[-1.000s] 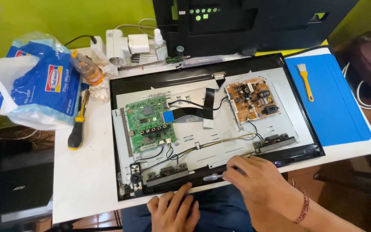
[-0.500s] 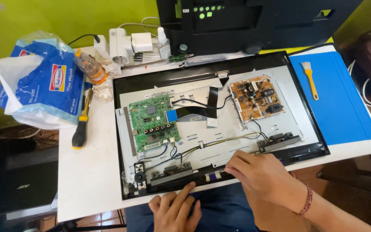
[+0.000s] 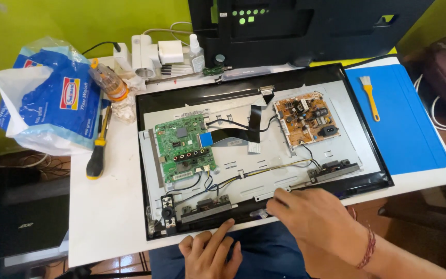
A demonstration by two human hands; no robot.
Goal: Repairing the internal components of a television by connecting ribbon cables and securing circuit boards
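head cam: right hand (image 3: 311, 214) pinches at tv panel (image 3: 264, 155) bottom edge, grasp unclear; left hand (image 3: 210, 253) loose, fingertips on frame.

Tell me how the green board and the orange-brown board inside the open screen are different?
The green board sits on the left of the metal back panel; the orange-brown board sits on the right. The green board has a row of round sockets along its lower edge; the orange-brown board carries bulkier parts and a black socket. Both lie flat with wires attached.
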